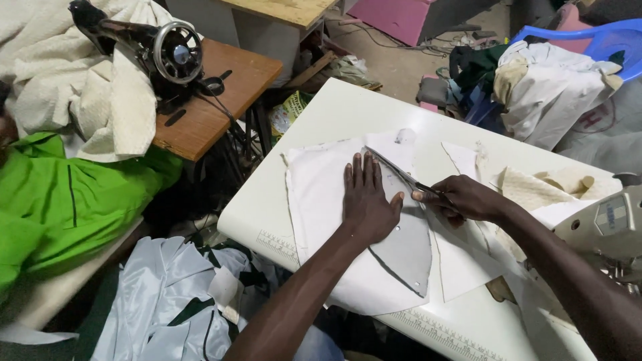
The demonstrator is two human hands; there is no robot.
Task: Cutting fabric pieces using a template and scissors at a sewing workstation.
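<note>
My left hand (366, 200) lies flat, fingers apart, on a grey curved pattern piece (404, 251) that rests on a sheet of white fabric (314, 194) on the white table (334, 113). My right hand (461, 198) is shut on a pair of scissors (394, 170). The blades point toward the far left, along the pattern's upper edge, just beyond my left fingertips. More white cut pieces (461, 257) lie to the right of the pattern.
A sewing machine head (605, 224) stands at the table's right edge, with cream cloth pieces (535, 187) beside it. To the left stand a black sewing machine (157, 50) on a wooden stand, cream fabric and green cloth (67, 200). Pale blue fabric (160, 301) lies below the table.
</note>
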